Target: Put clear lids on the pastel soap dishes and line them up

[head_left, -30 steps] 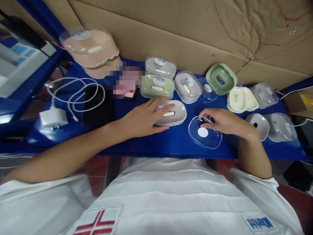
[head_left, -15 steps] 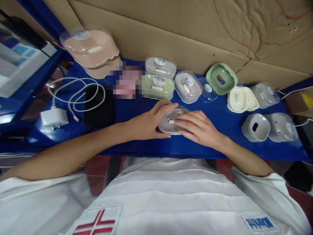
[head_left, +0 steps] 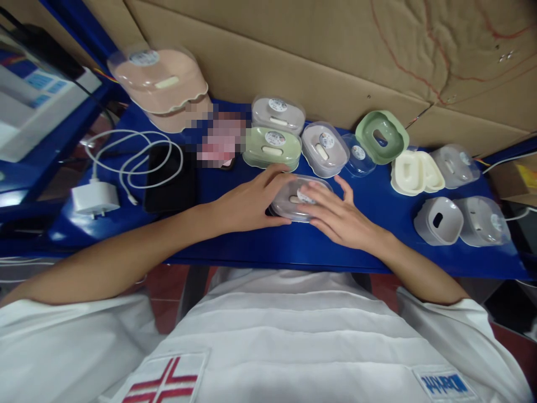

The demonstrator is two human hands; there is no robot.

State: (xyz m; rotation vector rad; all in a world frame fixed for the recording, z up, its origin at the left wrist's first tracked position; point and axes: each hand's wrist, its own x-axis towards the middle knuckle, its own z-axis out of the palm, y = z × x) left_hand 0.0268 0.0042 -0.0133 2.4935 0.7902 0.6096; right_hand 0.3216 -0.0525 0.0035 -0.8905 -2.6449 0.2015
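A grey soap box (head_left: 286,208) with a clear lid and a round sticker rests on the table in front of me. My left hand (head_left: 251,200) grips its left end, thumb and fingers on opposite sides. Across the right part of the lid lie the fingers of my right hand (head_left: 346,219), spread, with the thumb raised away at the far side. They partly cover the sticker. Just behind are a green soap box (head_left: 257,152) and a grey-lilac one (head_left: 314,161), both with clear lids.
Peach boxes (head_left: 174,92) stand stacked at the back left, near a white charger (head_left: 95,197) with its cable. On the right are a green tray (head_left: 396,146), cream parts (head_left: 400,183) and a grey cup-like base (head_left: 455,221). Cardboard (head_left: 268,50) walls the back.
The right fingers have spread flatter over the lid and the right thumb has swung out to the far side. More of the lid and sticker shows. My left hand keeps its grip.
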